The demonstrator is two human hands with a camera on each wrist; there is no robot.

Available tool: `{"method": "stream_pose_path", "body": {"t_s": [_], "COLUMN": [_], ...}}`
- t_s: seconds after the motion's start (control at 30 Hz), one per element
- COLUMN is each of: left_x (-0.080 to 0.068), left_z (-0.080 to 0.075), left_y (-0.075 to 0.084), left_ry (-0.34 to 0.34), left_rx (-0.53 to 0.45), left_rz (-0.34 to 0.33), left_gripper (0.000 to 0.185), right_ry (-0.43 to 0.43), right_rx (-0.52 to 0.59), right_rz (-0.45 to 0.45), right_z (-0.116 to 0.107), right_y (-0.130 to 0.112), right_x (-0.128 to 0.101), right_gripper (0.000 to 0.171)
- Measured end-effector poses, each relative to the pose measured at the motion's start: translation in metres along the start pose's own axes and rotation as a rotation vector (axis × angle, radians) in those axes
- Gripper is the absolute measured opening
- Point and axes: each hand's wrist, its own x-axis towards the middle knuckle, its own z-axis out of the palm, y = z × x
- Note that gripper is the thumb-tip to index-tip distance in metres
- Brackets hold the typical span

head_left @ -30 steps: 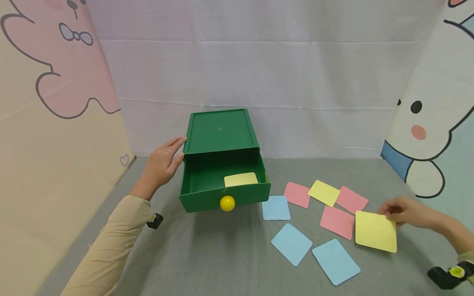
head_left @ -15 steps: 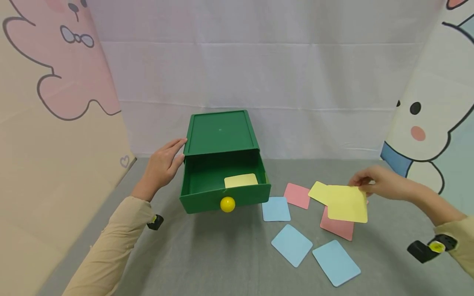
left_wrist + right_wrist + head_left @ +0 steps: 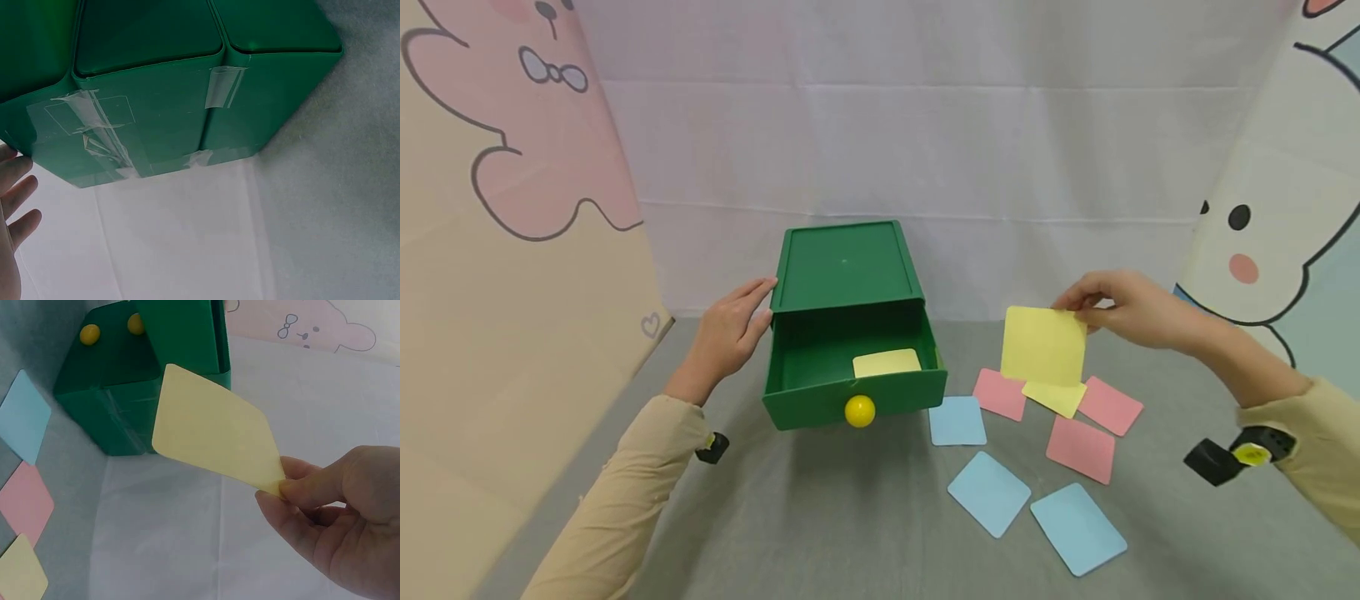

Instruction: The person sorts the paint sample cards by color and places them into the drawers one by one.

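Observation:
A green box [image 3: 844, 268] [image 3: 156, 119] stands at the middle back with its drawer [image 3: 857, 398] pulled out, a yellow knob [image 3: 860, 411] on the front. One yellow card [image 3: 887, 363] lies inside the drawer. My left hand [image 3: 730, 333] [image 3: 15, 206] rests flat against the box's left side, fingers straight. My right hand [image 3: 1131, 312] [image 3: 331, 519] pinches a yellow card [image 3: 1043, 346] [image 3: 215, 428] by its corner, held in the air right of the drawer, above the loose cards.
On the grey cloth right of the box lie loose cards: pink ones [image 3: 1000, 393], another yellow one [image 3: 1058, 397] and blue ones [image 3: 989, 493]. White cloth hangs behind; cartoon panels [image 3: 512, 208] close off both sides.
My right hand has lifted the yellow card off the cloth at the right and carried it up and left toward the drawer. The left hand and box have not moved.

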Motion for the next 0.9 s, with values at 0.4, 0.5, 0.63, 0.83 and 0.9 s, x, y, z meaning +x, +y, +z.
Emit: {"method": "stream_pose_path", "body": {"t_s": [0.4, 0.5, 0.63, 0.83, 0.9], "left_x": [0.002, 0.002, 0.001, 0.000, -0.001], "left_z": [0.000, 0.000, -0.001, -0.002, -0.002], "left_y": [0.000, 0.001, 0.001, 0.001, 0.001], "left_ry": [-0.004, -0.007, -0.015, -0.017, -0.015], "left_rx": [-0.002, -0.002, -0.001, -0.004, -0.006], "left_rz": [-0.010, -0.014, -0.019, -0.026, -0.026], "left_gripper": [0.054, 0.055, 0.055, 0.055, 0.055], "right_ry": [0.082, 0.085, 0.077, 0.013, -0.003], "right_rx": [0.061, 0.066, 0.055, 0.080, 0.094], "right_rz": [-0.031, -0.059, -0.118, -0.161, -0.174], "right_z": [0.002, 0.010, 0.022, 0.042, 0.050], "right_y": [-0.058, -0.068, -0.077, -0.092, -0.096], "right_x": [0.044, 0.056, 0.071, 0.088, 0.092], "right_gripper": [0.022, 0.022, 0.023, 0.024, 0.024]}}
